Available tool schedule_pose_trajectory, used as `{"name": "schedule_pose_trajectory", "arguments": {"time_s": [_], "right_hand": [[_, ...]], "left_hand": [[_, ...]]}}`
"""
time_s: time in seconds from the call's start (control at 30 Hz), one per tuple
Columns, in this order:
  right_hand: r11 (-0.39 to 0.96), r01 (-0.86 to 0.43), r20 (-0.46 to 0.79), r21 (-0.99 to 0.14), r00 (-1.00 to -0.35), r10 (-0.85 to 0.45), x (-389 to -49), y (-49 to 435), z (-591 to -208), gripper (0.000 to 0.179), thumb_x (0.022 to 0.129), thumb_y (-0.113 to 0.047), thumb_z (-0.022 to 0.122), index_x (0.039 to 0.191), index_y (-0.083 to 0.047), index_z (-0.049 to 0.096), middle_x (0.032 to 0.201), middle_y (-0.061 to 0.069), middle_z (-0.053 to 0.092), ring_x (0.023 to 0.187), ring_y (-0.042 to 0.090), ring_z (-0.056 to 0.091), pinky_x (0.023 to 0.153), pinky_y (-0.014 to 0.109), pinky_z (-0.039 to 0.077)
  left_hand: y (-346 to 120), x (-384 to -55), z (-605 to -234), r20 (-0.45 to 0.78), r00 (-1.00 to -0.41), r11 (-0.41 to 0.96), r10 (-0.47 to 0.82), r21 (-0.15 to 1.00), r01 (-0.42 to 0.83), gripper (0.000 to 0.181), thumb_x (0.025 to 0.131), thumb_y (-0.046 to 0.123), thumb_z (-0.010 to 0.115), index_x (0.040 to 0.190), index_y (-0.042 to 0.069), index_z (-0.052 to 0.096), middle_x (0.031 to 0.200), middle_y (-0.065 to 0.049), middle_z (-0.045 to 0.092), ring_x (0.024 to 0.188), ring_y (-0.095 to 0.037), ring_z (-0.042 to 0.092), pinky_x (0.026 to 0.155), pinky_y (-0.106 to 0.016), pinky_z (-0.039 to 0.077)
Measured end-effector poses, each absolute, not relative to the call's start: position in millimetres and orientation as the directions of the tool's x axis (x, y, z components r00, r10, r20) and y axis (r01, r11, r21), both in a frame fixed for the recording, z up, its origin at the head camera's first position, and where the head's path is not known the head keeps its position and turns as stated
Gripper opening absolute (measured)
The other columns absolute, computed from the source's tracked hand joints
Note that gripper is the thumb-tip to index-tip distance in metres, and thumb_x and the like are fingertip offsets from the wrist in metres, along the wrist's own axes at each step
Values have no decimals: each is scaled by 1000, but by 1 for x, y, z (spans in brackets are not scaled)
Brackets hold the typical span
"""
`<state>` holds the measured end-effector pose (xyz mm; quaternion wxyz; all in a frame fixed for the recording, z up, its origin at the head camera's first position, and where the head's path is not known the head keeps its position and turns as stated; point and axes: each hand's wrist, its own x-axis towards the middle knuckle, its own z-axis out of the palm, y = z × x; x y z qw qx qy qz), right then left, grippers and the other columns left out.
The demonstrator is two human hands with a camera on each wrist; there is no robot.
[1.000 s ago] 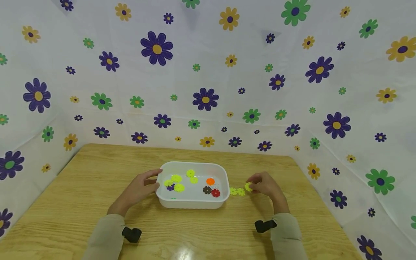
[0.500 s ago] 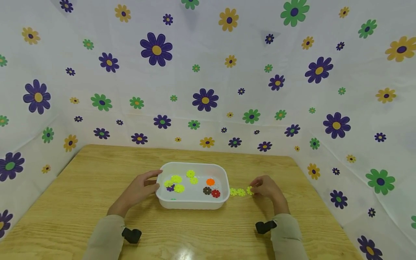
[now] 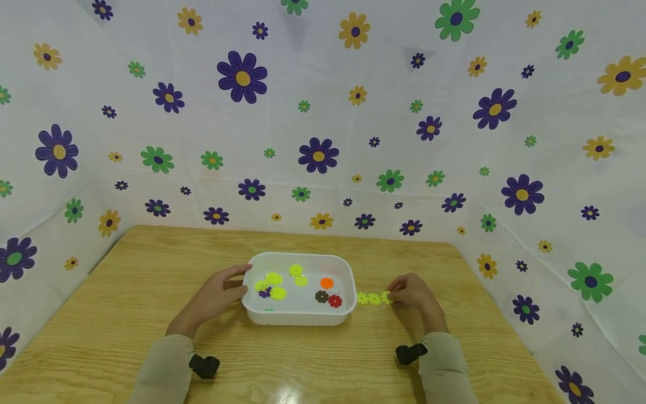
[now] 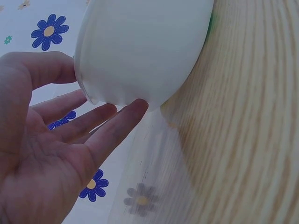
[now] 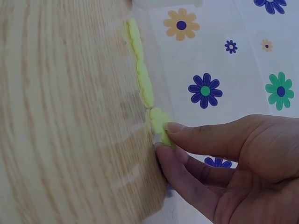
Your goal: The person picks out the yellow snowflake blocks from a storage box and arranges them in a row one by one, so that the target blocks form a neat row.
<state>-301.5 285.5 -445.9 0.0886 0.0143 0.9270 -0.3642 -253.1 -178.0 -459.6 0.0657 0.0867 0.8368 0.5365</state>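
A white plastic bin [image 3: 303, 318] stands on the table. My left hand [image 3: 218, 292] is at its left end; in the left wrist view the fingertips [image 4: 140, 106] touch the outer wall and rim, fingers fairly straight. My right hand [image 3: 415, 293] pinches a yellow flower-shaped disc [image 3: 386, 297] between thumb and fingertips, at the right end of a row with two matching yellow discs [image 3: 374, 298] lying right of the bin. In the right wrist view the held disc [image 5: 159, 120] is slightly tilted, its edge right at the neighbouring disc [image 5: 145, 86].
Inside the bin lie several yellow discs [image 3: 278, 293], plus an orange disc [image 3: 327, 283], a brown disc [image 3: 322, 296], a red disc [image 3: 335, 301] and a partly covered purple disc [image 3: 263, 293]. A flower-print cloth [image 3: 323, 112] surrounds the wooden table [image 3: 303, 365] at the back and sides.
My right hand has lowered the yellow disc and brought it left against the end of the row. The left hand and the bin have stayed in place.
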Motion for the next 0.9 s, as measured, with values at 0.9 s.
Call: {"name": "schedule_pose_trajectory", "arguments": {"time_s": [0.9], "right_hand": [[756,63,-177,-652,-982,-70,-297,286,-439,16,92,-1,71,105,8,71,99,21,72,78,21,72,75,37,66]], "left_hand": [[-180,-255,-463,8,-974,395,226,913,99,56,102,14,58,156,7,44,164,-22,37,141,-49,50,105,-48,58]]}}
